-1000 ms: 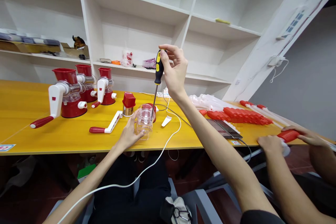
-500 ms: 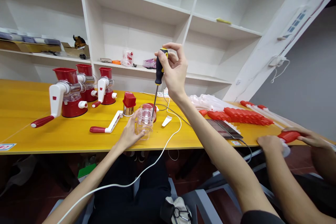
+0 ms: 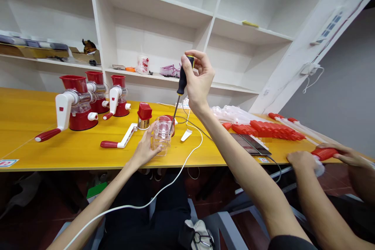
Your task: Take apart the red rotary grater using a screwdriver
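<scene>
My left hand grips a clear plastic housing from its left side, near the table's front edge. In my right hand is a screwdriver with a black and yellow handle, raised above the housing. Its shaft slants down to the left, and the tip meets the right part of the housing; what it touches there cannot be made out. Behind the housing shows part of a red base. To the left lie a white crank with a red handle and a metal grater drum with a red pusher.
Three red-and-white rotary graters stand at the left on the yellow table. A white cable crosses in front of me. At the right are red-handled parts, a tablet and another person's hands holding a red part.
The screwdriver's handle has tilted further to the right as my right hand moved slightly right. My left hand and the clear housing have stayed in place.
</scene>
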The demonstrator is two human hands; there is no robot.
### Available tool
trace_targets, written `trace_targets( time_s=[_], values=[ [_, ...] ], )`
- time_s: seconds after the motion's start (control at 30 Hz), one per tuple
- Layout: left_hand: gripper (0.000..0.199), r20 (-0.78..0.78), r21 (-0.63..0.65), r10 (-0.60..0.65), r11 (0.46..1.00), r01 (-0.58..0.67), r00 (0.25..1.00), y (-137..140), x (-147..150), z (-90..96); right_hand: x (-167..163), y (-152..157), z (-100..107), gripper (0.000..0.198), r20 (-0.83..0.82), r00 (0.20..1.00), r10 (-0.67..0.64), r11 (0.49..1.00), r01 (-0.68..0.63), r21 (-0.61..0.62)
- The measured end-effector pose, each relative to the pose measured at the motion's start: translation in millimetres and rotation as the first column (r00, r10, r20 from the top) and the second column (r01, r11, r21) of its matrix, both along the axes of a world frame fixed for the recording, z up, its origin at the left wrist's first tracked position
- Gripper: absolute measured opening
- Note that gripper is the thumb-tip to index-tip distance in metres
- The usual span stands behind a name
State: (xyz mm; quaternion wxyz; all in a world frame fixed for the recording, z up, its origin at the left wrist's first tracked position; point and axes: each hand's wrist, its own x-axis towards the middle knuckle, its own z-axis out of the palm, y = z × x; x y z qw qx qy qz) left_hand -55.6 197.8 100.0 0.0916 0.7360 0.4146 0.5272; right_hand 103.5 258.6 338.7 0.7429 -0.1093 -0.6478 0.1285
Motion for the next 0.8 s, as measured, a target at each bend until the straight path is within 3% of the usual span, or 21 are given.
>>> trace_targets(
  time_s=[0.2, 0.47, 0.63, 0.8],
  values=[
    [0.097, -0.015, -0.002, 0.004, 1.000, -0.004, 1.000, 0.6, 0.0, -1.2, 1.6, -4.5, -1.2, 0.036, 0.042, 0.999, -0.009, 1.000, 0.008, 0.030],
    [0.097, -0.003, -0.006, -0.007, 1.000, 0.007, 1.000, 0.9, -0.1, -1.2, -3.9, -12.0, -0.6, 0.043, 0.037, 0.998, 0.056, 0.998, -0.057, 0.030],
    [0.098, 0.001, -0.012, -0.002, 1.000, 0.002, 1.000, 2.3, -0.9, -2.7, -3.8, -8.2, -0.8, 0.031, 0.027, 1.000, 0.008, 1.000, -0.009, 0.022],
    [0.098, -0.003, -0.020, 0.002, 1.000, -0.002, 1.000, 1.4, -0.4, -2.1, -0.1, -9.6, -0.6, 0.029, 0.065, 0.996, 0.062, 0.996, -0.066, 0.063]
  ],
)
